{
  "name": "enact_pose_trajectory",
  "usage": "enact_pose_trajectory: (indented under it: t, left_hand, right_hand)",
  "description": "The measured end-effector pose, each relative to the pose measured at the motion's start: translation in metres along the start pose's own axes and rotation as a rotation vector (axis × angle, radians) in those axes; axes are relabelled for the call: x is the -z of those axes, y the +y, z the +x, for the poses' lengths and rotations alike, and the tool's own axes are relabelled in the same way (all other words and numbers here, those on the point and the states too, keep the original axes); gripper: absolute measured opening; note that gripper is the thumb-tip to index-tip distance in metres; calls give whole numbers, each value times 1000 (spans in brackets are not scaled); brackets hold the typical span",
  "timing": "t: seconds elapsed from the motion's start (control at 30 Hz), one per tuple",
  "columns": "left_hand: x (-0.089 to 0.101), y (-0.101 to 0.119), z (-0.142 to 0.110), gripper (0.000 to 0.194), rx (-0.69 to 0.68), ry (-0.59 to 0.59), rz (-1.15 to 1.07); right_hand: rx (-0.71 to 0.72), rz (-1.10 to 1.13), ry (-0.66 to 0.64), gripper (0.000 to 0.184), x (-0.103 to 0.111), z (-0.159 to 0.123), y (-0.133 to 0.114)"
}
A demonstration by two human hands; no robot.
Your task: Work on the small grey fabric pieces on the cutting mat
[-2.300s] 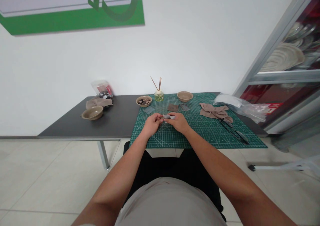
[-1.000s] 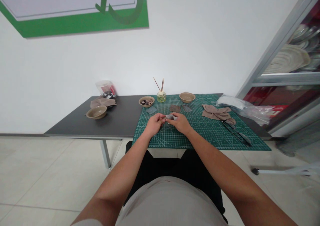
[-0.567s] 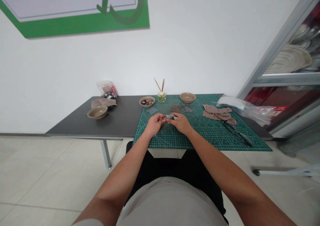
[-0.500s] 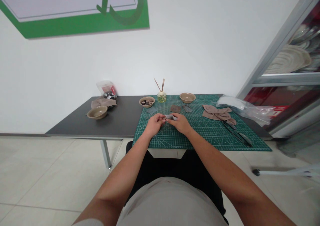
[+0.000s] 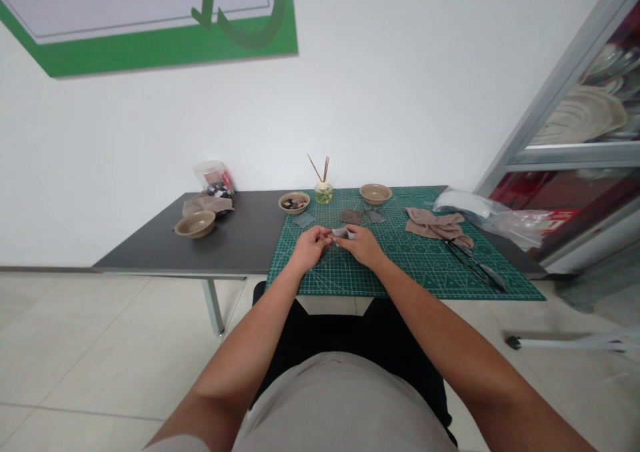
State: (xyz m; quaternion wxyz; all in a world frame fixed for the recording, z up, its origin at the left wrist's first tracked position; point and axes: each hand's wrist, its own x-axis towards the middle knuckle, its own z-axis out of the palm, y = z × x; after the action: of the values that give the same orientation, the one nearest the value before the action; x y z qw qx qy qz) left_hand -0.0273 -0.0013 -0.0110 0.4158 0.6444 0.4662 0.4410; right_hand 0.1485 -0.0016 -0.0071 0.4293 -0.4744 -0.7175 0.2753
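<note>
Both my hands meet over the green cutting mat point(image 5: 345, 275), close to its front edge. A small bent grey sheet point(image 5: 344, 233), which looks like sandpaper, is gripped in my right hand point(image 5: 363, 245). My left hand point(image 5: 310, 247) is closed in a pinch, its fingertips against the sheet's left end. Whatever lies between those left fingertips is too small to name. Just beyond the hands, flat pieces lie on the mat: a grey-blue one point(image 5: 304, 220), a brown one point(image 5: 351, 216) and a dark grey one point(image 5: 375, 215).
Behind stand a bowl of small pieces point(image 5: 294, 203), a reed diffuser point(image 5: 324, 192) and another bowl point(image 5: 376, 194). To the right lie a brown cloth point(image 5: 435, 224), black-framed glasses point(image 5: 475, 265) and a plastic bag point(image 5: 490, 215). At left, a bowl point(image 5: 195, 225) sits by a clear bag point(image 5: 214, 177).
The grey sheet in my right hand has tilted slightly, showing more of its darker face. Both hands keep almost the same place; the camera view has shifted a little.
</note>
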Motion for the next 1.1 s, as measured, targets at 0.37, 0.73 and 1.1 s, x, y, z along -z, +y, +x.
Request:
enact_pose_trajectory:
  t: [0.37,0.73,1.1]
  left_hand:
    - [-1,4,0,17,16,9,-23]
    - [0,5,-1,16,4,6,3]
    - [0,5,-2,13,1,5,-30]
  right_hand:
    - [8,0,8,25,1,0,-1]
    - [27,4,-9,23,1,-1,-1]
    - [60,-19,-19,23,1,0,0]
